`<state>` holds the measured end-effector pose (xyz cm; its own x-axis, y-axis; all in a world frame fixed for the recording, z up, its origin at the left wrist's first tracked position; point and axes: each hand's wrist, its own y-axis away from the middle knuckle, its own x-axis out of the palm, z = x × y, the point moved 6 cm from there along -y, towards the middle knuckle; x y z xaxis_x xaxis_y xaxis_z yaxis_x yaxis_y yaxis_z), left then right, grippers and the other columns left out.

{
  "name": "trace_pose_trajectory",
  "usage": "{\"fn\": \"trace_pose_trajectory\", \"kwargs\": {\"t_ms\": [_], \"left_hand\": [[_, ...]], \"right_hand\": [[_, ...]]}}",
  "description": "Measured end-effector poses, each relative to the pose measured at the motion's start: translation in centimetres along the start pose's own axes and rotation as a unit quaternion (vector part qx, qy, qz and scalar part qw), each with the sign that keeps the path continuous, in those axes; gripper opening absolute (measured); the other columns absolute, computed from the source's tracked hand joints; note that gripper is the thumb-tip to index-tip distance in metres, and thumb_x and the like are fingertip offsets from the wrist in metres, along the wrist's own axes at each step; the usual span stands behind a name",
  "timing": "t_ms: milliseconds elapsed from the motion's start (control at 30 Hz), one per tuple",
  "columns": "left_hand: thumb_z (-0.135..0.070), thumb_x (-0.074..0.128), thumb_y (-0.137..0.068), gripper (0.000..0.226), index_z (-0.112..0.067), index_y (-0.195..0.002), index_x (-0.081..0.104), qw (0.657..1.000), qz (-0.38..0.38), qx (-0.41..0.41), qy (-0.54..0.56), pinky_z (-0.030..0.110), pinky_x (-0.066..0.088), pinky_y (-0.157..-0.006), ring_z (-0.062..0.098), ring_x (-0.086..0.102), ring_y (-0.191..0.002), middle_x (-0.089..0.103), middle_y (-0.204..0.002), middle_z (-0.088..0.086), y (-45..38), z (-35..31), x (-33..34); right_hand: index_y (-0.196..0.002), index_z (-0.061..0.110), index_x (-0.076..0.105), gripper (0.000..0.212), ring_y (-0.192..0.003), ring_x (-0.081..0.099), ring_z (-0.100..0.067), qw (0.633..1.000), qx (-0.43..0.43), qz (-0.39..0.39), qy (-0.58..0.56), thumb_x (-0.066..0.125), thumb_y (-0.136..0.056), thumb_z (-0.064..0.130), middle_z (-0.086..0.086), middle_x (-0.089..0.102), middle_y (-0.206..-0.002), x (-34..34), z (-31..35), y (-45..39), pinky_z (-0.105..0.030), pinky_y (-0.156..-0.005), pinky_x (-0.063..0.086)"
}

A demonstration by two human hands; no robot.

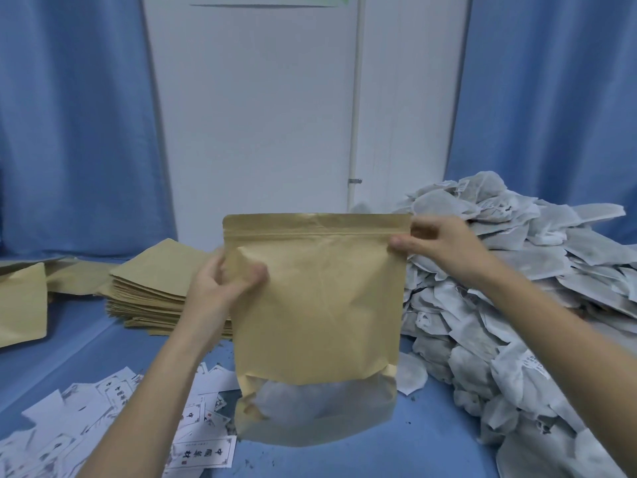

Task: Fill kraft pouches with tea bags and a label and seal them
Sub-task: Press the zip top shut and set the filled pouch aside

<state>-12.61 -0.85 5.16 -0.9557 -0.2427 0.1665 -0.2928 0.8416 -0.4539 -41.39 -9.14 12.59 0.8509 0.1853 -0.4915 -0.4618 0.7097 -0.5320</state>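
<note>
Pouch (317, 305): kraft, upright, held above the table (441, 426) centre; I see white tea bags through its lower window. Left hand (220, 284): grip pinches the pouch's left edge below the zip, thumb in front. Right hand (444, 246): grip pinches the top right corner at the zip line. Tea bags (517, 305): large heap, right. Pouch stack (155, 291): flat, far left. Labels (103, 419): scattered, near left. Curtains (69, 115): blue, far side.

blue curtains (69, 132) either side of a white wall panel (255, 115), blue tablecloth (448, 426) beneath
</note>
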Motion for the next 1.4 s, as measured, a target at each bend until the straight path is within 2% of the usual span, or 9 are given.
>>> {"fn": "trace_pose_trajectory", "kwargs": {"t_ms": [167,333,567,767,867,1067,1200,1300,1400], "left_hand": [[-0.049,0.093,-0.024,0.090,-0.013,-0.102,0.065,0.983,0.094,-0.145,-0.070,0.022,0.055,-0.065,0.017,0.071,-0.087,0.074,-0.096,0.001,3.0,5.4,0.8],[-0.024,0.092,-0.043,0.057,-0.010,-0.092,0.068,0.991,-0.003,-0.132,-0.027,0.019,0.053,-0.058,0.013,0.072,-0.074,0.075,-0.085,0.002,2.1,5.3,0.3],[-0.055,0.054,-0.081,0.054,-0.012,-0.110,0.072,0.948,0.085,-0.232,0.200,0.033,0.057,-0.072,0.026,0.069,-0.096,0.070,-0.109,0.009,2.1,2.6,-0.4],[-0.028,0.069,-0.061,0.042,-0.017,-0.102,0.069,0.874,-0.059,-0.120,0.468,0.035,0.057,-0.075,0.027,0.066,-0.089,0.068,-0.102,0.006,3.1,2.4,-6.2],[-0.033,0.050,-0.086,0.030,-0.018,-0.109,0.062,0.857,-0.114,-0.049,0.500,0.038,0.048,-0.093,0.025,0.063,-0.099,0.067,-0.108,0.007,2.0,0.9,-10.7],[-0.046,0.028,-0.102,0.037,-0.022,-0.111,0.054,0.886,-0.217,-0.101,0.397,0.029,0.054,-0.063,0.016,0.070,-0.072,0.070,-0.082,-0.002,0.5,2.0,-18.4],[-0.043,0.033,-0.101,0.038,-0.026,-0.134,0.039,0.888,-0.248,-0.171,0.348,0.050,0.045,-0.090,0.039,0.056,-0.114,0.049,-0.135,0.010,0.1,4.7,-19.2],[-0.040,0.037,-0.101,0.054,-0.026,-0.150,0.019,0.884,-0.266,-0.208,0.324,0.055,0.036,-0.104,0.048,0.042,-0.126,0.034,-0.150,0.011,-0.3,6.9,-19.4],[-0.038,0.040,-0.101,0.056,-0.024,-0.151,0.019,0.876,-0.278,-0.225,0.322,0.054,0.040,-0.101,0.048,0.045,-0.124,0.035,-0.150,0.011,-0.5,8.4,-19.6]], "right_hand": [[-0.105,0.022,0.065,0.054,-0.098,0.067,-0.013,0.974,0.139,0.078,-0.161,0.085,-0.058,0.041,0.005,0.071,-0.105,6.9,-7.7,5.2,-0.018,-0.072,0.053],[-0.117,0.018,0.058,0.056,-0.104,0.065,-0.017,0.944,0.202,0.067,-0.250,0.077,-0.070,0.043,0.001,0.069,-0.112,11.2,-10.3,7.4,-0.032,-0.085,0.052],[-0.118,0.010,0.060,0.039,-0.097,0.067,-0.023,0.875,0.210,-0.028,-0.436,0.062,-0.082,0.024,-0.009,0.069,-0.111,12.1,-7.1,5.7,-0.027,-0.066,0.056],[-0.123,-0.002,0.054,0.034,-0.097,0.065,-0.030,0.851,0.238,-0.034,-0.467,0.055,-0.092,0.011,-0.019,0.065,-0.113,20.9,-0.7,-0.9,-0.041,-0.084,0.054],[-0.123,-0.003,0.050,0.034,-0.105,0.057,-0.033,0.823,0.243,0.078,-0.507,0.045,-0.098,0.019,-0.022,0.056,-0.124,31.3,8.8,-8.4,-0.042,-0.089,0.047],[-0.136,0.011,0.035,0.058,-0.105,0.056,-0.031,0.833,0.286,0.179,-0.438,0.043,-0.094,0.050,-0.015,0.050,-0.122,44.0,12.5,-12.3,-0.037,-0.091,0.049],[-0.129,0.010,0.046,0.049,-0.087,0.057,-0.023,0.880,0.289,0.146,-0.348,0.045,-0.093,0.044,-0.008,0.057,-0.106,44.5,5.7,-12.5,-0.032,-0.078,0.046],[-0.140,0.011,0.037,0.055,-0.123,0.047,-0.025,0.972,0.188,0.098,-0.099,0.046,-0.093,0.037,-0.010,0.047,-0.138,42.7,1.7,-13.7,-0.028,-0.095,0.037],[-0.142,0.006,0.030,0.060,-0.135,0.032,-0.026,0.977,0.063,0.098,0.180,0.047,-0.093,0.037,-0.012,0.036,-0.146,40.6,-1.5,-14.7,-0.032,-0.108,0.024]]}}
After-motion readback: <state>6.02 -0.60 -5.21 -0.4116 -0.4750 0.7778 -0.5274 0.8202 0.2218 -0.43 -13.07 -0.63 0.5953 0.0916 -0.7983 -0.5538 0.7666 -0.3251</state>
